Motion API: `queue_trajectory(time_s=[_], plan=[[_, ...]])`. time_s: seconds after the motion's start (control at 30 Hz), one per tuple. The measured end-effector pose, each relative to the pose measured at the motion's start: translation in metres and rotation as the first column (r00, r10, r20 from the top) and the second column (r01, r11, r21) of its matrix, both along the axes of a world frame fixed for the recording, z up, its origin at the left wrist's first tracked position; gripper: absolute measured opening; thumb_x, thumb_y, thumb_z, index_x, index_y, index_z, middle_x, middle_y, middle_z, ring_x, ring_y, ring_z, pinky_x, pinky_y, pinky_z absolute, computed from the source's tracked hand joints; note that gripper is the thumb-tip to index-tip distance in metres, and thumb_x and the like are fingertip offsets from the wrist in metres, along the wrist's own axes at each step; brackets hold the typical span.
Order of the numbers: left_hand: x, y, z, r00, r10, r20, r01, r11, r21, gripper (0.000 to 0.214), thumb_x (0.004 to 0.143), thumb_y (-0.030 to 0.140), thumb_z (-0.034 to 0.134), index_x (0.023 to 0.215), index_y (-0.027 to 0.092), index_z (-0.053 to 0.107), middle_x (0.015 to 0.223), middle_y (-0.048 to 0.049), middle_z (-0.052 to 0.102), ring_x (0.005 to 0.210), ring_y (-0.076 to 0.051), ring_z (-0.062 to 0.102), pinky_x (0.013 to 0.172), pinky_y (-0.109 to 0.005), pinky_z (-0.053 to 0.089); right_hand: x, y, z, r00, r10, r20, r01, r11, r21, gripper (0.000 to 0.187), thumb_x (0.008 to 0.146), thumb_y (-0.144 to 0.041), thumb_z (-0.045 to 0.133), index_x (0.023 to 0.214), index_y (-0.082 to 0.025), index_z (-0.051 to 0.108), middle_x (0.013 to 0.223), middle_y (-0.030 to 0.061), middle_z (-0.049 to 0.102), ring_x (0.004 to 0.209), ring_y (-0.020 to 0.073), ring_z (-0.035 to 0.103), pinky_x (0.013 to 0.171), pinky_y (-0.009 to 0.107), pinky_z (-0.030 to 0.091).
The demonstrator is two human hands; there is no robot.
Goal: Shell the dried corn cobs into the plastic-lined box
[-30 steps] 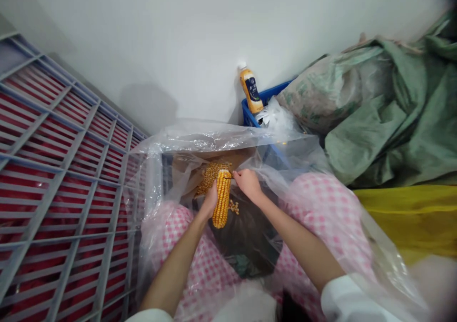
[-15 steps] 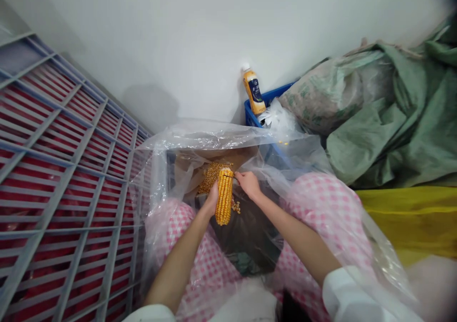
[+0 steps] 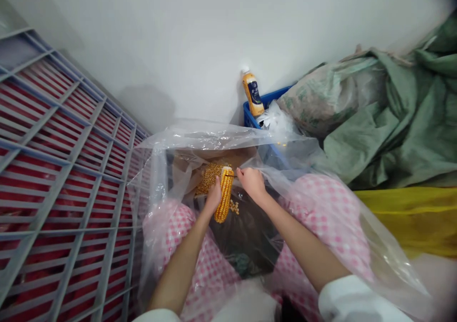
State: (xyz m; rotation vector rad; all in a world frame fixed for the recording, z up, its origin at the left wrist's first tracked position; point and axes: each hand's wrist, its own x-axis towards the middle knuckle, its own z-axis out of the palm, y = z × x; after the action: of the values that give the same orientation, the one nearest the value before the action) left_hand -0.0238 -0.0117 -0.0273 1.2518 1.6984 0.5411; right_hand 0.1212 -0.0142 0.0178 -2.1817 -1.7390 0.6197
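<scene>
My left hand (image 3: pixel 213 196) is wrapped round a yellow corn cob (image 3: pixel 224 196), holding it upright over my lap. My right hand (image 3: pixel 252 182) is closed in a pinch on a thin dark tool (image 3: pixel 231 175) whose tip is pressed against the top of the cob. Loose yellow kernels (image 3: pixel 209 176) lie heaped just behind the cob, and a few more kernels (image 3: pixel 234 207) sit to its right. A clear plastic sheet (image 3: pixel 200 138) is spread over my pink checked lap (image 3: pixel 323 210) and round the heap.
A grey wire rack with red slats (image 3: pixel 60 169) fills the left. By the white wall, an orange bottle (image 3: pixel 253 94) stands in a blue crate (image 3: pixel 271 98). Green woven sacks (image 3: pixel 385 112) are piled at right above a yellow sack (image 3: pixel 410 217).
The cob has tilted slightly and turned in my left hand. My right hand stays at the cob's top with the tool. The view has shifted a little.
</scene>
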Motion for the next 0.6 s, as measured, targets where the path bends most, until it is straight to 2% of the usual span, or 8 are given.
queue_trajectory(time_s=[0.1,0.3,0.43,0.6], plan=[[0.001,-0.002,0.005,0.992,-0.023,-0.127,0.027,0.999,0.029,0.068,0.082,0.058,0.013,0.079,0.011,0.062,0.083,-0.0165,0.065,0.081,-0.025,0.059,0.071,-0.031,0.041,-0.004,0.002,-0.003,1.0,0.005,-0.002,-0.005,1.0,-0.024,0.046,0.087,-0.038,0.03,0.083,-0.015,0.069,0.08,0.0152,0.067,0.076,0.02,0.064,0.067,0.025,0.041],[-0.001,-0.005,0.004,0.994,-0.005,-0.106,0.004,1.0,-0.008,0.069,0.082,0.059,0.012,0.082,0.011,0.062,0.088,-0.0173,0.065,0.091,-0.026,0.059,0.076,-0.03,0.041,-0.007,0.002,-0.017,0.995,-0.057,-0.086,0.053,0.997,-0.048,0.042,0.086,-0.033,0.033,0.082,-0.014,0.07,0.08,0.016,0.068,0.076,0.019,0.064,0.066,0.023,0.039],[-0.001,-0.006,-0.003,1.0,0.029,0.012,-0.028,0.999,-0.028,0.074,0.079,0.064,0.009,0.091,0.012,0.061,0.092,-0.0158,0.065,0.094,-0.024,0.058,0.077,-0.03,0.042,-0.009,0.002,-0.026,0.98,-0.109,-0.168,0.104,0.994,-0.039,0.044,0.085,-0.032,0.033,0.078,-0.012,0.071,0.08,0.016,0.068,0.074,0.0189,0.064,0.061,0.022,0.036],[0.001,-0.008,-0.006,0.966,0.129,0.224,-0.083,0.976,-0.203,0.079,0.075,0.069,0.008,0.095,0.012,0.058,0.07,-0.0108,0.065,0.065,-0.02,0.062,0.056,-0.028,0.046,-0.009,0.004,-0.033,0.949,-0.138,-0.283,0.132,0.99,-0.039,0.042,0.083,-0.032,0.035,0.07,-0.011,0.07,0.069,0.0125,0.067,0.067,0.0162,0.061,0.056,0.021,0.032]])
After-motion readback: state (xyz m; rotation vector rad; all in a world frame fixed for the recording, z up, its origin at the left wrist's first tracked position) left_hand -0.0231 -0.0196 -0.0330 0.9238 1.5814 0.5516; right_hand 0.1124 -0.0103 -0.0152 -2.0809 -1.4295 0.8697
